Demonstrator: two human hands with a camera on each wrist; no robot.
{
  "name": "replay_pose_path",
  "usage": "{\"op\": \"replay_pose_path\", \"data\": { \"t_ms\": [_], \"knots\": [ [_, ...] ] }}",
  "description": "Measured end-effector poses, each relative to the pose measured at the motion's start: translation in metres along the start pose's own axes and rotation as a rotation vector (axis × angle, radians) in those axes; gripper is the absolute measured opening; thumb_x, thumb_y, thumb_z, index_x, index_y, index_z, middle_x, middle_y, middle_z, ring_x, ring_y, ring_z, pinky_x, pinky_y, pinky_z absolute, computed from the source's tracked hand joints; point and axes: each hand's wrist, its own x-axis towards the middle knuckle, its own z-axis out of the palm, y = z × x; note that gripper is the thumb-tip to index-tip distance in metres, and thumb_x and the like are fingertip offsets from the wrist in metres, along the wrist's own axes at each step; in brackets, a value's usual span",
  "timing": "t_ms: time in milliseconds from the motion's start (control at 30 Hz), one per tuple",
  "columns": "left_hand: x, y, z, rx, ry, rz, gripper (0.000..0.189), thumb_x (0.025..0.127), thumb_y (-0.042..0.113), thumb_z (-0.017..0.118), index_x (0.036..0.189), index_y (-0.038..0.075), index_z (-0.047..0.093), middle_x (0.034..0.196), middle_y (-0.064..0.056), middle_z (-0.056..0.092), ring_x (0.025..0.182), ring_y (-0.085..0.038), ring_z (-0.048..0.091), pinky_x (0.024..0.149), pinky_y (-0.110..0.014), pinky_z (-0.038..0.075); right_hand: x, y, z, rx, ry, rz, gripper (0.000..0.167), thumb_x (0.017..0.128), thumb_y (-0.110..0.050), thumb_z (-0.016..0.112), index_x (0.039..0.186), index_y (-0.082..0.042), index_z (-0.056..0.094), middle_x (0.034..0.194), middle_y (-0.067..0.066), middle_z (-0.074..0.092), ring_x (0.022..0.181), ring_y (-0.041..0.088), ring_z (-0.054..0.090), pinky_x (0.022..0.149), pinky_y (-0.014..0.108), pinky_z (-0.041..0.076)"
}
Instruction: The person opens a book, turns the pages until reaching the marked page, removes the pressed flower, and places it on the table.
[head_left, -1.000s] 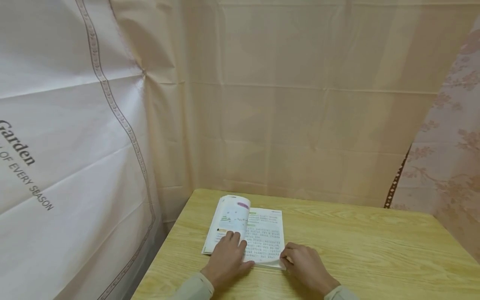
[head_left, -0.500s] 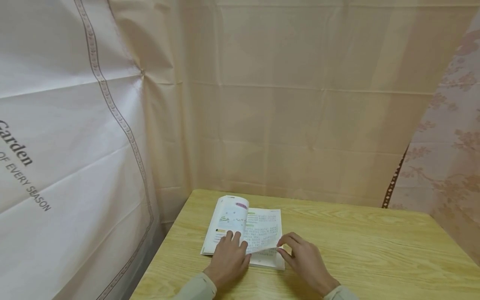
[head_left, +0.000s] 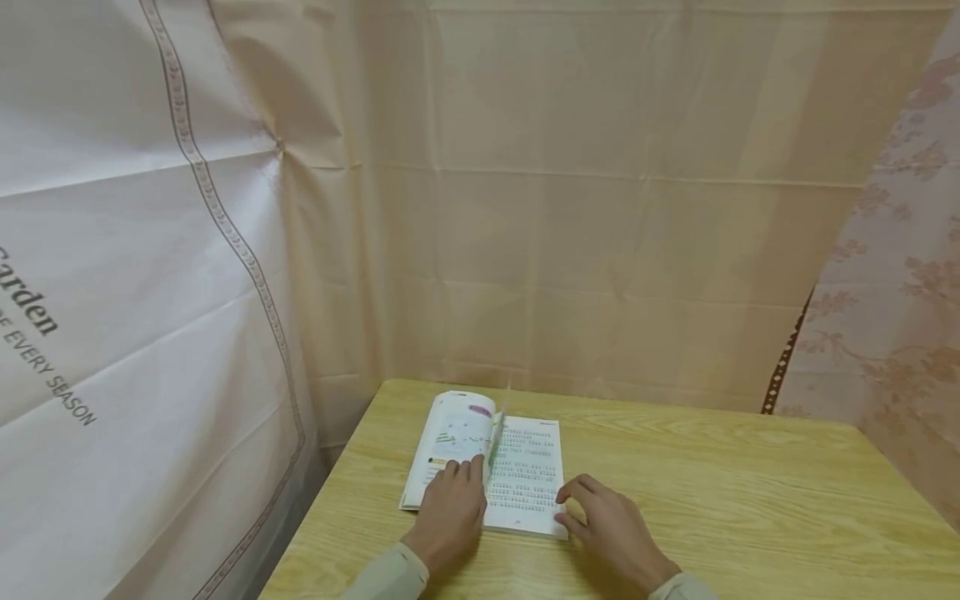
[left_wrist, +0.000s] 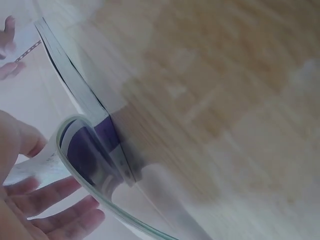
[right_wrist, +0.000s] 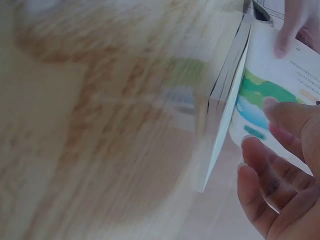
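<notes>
An open book (head_left: 525,475) with printed pages lies on the wooden table. Its left-hand pages (head_left: 462,429) bulge upward, and one thin page stands nearly upright along the spine. My left hand (head_left: 453,504) rests its fingers on the lower part of the left-hand pages. From the left wrist view, those fingers (left_wrist: 60,210) lie on the curved pages, with the thumb close to the spine. Beside the lower right edge of the book is my right hand (head_left: 611,521), its fingers loosely bent. The right wrist view shows a gap between thumb and fingertips (right_wrist: 250,147), holding nothing.
The wood-grain table (head_left: 712,500) extends to the right of the book. Beige cloth (head_left: 585,208) hangs behind it, white printed cloth (head_left: 150,333) on the left, and flowered cloth (head_left: 900,333) on the right.
My right hand lifted a page by its lower right corner, swept it leftward and let go of it. The page now stands near the spine, uncovering another printed page. My left hand stays on the left-hand pages.
</notes>
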Motion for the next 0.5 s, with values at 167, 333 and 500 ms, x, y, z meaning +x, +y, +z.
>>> {"op": "replay_pose_path", "data": {
  "t_ms": [167,333,500],
  "knots": [
    [-0.001,-0.004,0.000,-0.039,0.118,-0.008,0.058,0.091,0.006,0.068,0.143,0.000,0.043,0.106,-0.013,0.063,0.080,-0.024,0.062,0.060,-0.036,0.053,-0.002,0.001,0.004,-0.010,-0.039,-0.001,0.017,0.088,-0.027,0.082,0.099,-0.021,0.071,0.103,-0.010,0.065,0.076,0.000,0.055,0.064,0.026,0.051],
    [-0.001,-0.008,-0.001,0.000,0.147,0.003,0.075,0.080,-0.001,0.081,0.146,0.010,0.046,0.139,-0.025,0.049,0.100,-0.033,0.063,0.069,-0.039,0.056,-0.002,0.003,0.008,0.003,-0.118,0.011,0.017,0.090,-0.029,0.080,0.103,-0.022,0.073,0.108,-0.012,0.064,0.083,0.002,0.060,0.073,0.030,0.056],
    [0.002,-0.012,-0.001,0.046,0.163,0.030,0.054,0.082,0.000,0.075,0.133,0.013,0.060,0.148,-0.030,0.042,0.123,-0.042,0.053,0.090,-0.048,0.054,-0.002,0.004,0.011,-0.027,-0.169,-0.026,0.026,0.084,-0.035,0.084,0.102,-0.019,0.075,0.110,-0.007,0.066,0.085,0.005,0.062,0.073,0.033,0.057]
  ]
}}
